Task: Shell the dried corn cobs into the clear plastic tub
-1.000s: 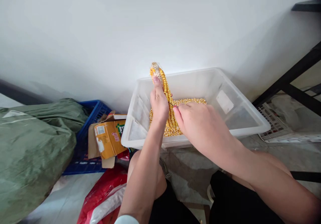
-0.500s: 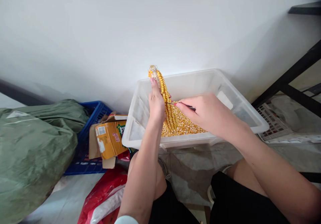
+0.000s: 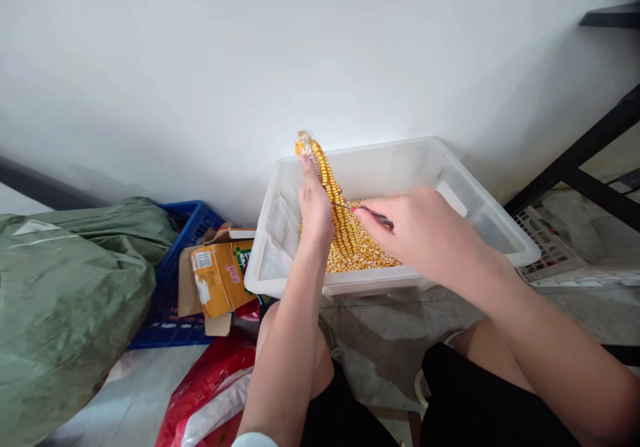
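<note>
My one feed comes from the person's head, looking forward and down over the lap [image 3: 345, 410] to the translucent bin [image 3: 390, 173]. I see the left hand [image 3: 316, 203] and right hand [image 3: 423, 230] from above and behind, fairly near, mid-view, while the wall [image 3: 250, 53] fills the upper part.

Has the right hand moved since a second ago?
Yes: the right hand has shifted rightward, toward the white label on the translucent bin.
</note>
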The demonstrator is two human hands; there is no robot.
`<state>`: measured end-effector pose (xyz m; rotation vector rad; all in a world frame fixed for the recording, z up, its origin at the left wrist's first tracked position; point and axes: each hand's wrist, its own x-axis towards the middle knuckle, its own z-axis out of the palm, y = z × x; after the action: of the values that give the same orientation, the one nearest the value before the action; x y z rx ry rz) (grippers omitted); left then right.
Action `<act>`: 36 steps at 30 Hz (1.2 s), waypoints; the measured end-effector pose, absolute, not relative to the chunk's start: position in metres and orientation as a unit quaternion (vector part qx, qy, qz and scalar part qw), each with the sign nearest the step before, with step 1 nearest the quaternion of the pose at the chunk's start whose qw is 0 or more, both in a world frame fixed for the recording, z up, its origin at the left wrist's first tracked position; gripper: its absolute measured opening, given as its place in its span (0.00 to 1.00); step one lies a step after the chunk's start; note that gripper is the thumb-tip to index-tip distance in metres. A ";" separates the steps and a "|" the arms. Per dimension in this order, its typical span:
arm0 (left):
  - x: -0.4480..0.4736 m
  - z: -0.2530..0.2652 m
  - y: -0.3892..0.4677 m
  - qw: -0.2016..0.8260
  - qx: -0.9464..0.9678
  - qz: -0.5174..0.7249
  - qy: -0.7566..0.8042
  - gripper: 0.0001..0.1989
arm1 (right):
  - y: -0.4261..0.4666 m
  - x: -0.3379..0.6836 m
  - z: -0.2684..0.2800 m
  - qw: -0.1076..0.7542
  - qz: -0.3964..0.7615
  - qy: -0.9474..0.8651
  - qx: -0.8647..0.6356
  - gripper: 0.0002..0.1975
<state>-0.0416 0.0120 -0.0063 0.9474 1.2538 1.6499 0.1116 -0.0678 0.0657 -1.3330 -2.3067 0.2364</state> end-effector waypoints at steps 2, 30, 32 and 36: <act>-0.042 -0.006 0.013 0.405 0.370 0.669 0.501 0.33 | -0.075 0.109 0.068 0.226 0.054 -0.844 -0.483 0.21; -0.040 0.000 0.007 0.371 0.391 0.671 0.510 0.32 | -0.087 0.089 0.049 0.191 -0.081 -0.864 -0.460 0.16; -0.038 0.002 0.006 0.367 0.380 0.671 0.520 0.32 | -0.086 0.086 0.045 0.186 -0.089 -0.866 -0.455 0.15; -0.035 0.004 0.005 0.367 0.370 0.664 0.536 0.34 | -0.079 0.087 0.043 0.198 -0.065 -0.867 -0.453 0.15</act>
<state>-0.0348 0.0046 0.0042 0.9499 1.3770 1.7057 0.0871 -0.0792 0.0428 -1.2684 -2.4253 -0.1833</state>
